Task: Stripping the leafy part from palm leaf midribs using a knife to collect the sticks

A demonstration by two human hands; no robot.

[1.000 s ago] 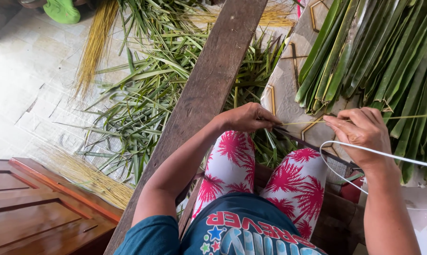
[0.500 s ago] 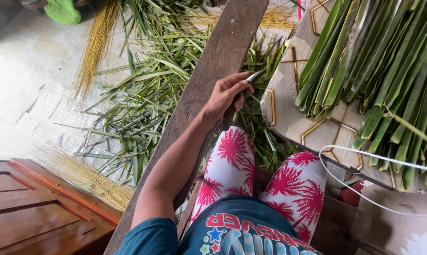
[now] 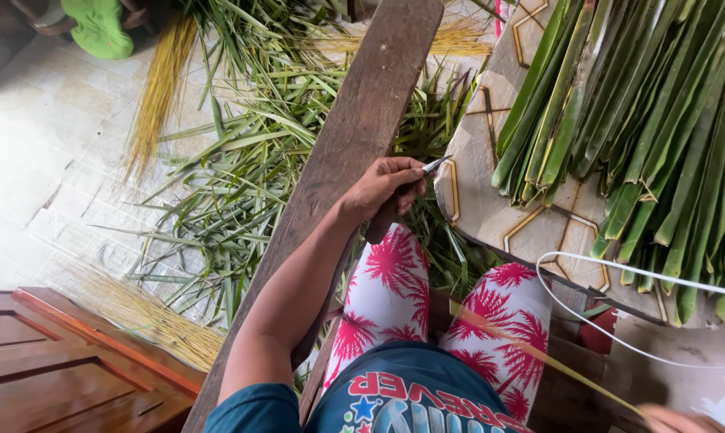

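Pale tiled floor [image 3: 42, 160] littered with green leaf scraps [image 3: 234, 184], long brown wooden plank [image 3: 354, 144] running across. Left hand [image 3: 382, 188] is curled tight around a small dark-handled knife [image 3: 402, 200], blade tip poking out just past the fingertips. Right hand [image 3: 683, 418] barely shows at the bottom edge, touching a thin yellow leaf rib [image 3: 539, 353]; can't tell its grip.

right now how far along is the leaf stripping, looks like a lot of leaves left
Done: a heap of stripped green leaf scraps lies on the floor, with yellow midrib bundles beside it. In hand: the left hand grips a small knife, while the right hand, barely in view at the bottom edge, draws one thin yellow midrib across the lap. Left: a big stack of whole leaves on the patterned table.
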